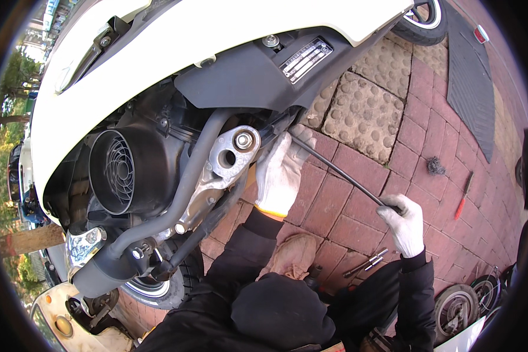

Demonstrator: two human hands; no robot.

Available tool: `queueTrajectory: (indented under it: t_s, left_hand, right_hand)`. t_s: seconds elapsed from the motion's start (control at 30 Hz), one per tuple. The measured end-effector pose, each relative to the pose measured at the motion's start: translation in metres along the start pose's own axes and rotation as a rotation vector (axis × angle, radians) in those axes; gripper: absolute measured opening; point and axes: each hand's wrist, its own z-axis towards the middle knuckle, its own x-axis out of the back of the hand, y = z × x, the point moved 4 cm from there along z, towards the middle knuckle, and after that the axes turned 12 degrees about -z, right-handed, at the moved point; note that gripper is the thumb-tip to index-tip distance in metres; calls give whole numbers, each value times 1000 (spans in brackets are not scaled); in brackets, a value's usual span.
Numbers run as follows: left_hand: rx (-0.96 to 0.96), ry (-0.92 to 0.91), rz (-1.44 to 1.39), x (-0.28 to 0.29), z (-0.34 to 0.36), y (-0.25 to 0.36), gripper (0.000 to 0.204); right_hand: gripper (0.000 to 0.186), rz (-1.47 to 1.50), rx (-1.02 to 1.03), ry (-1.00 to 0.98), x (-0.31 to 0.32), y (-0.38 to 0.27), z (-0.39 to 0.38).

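While the right hand (402, 223), in a white glove, closes its fingers around the near right end of a long dark rod (337, 169), the left hand (280, 176) reaches up to the rod's far left end, just under the lower edge of a white scooter (240, 35). This left hand is gloved too, with a yellow cuff edge, and its fingers are partly bent beside the rod; whether they grip it, I cannot tell. The rod slants across the red brick paving (349, 211) between the two hands, and what its far end meets on the scooter is hidden.

Just left of the left hand is a silver metal bracket (226, 158) with a bolt in its upper end. A grey pipe (200, 167) bends past it, and farther left sits a round black fan housing (112, 170). A rear tyre (190, 276) shows below these parts.

Near the person, a brown shoe (290, 255) rests on the bricks, and slim metal tools (365, 264) lie to its right. Farther right lie a red-handled tool (464, 196) and a small grey tangled clump (435, 166). Beyond them, on the far right, stretches a dark ribbed mat (469, 76), with beige studded tiles (364, 114) to its left.
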Motion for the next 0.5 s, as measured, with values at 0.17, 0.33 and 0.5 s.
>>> queueTrajectory:
  t_s: [0.17, 0.33, 0.5]
  left_hand:
    - [-5, 46, -16, 1, 2, -1, 26]
    - [26, -39, 19, -6, -2, -4, 24]
    - [13, -33, 82, -7, 1, -2, 18]
  right_hand:
    - [17, 16, -11, -19, 4, -12, 3]
    - [19, 172, -262, -321, 14, -10, 15]
    - [49, 518, -235, -322, 22, 15, 21]
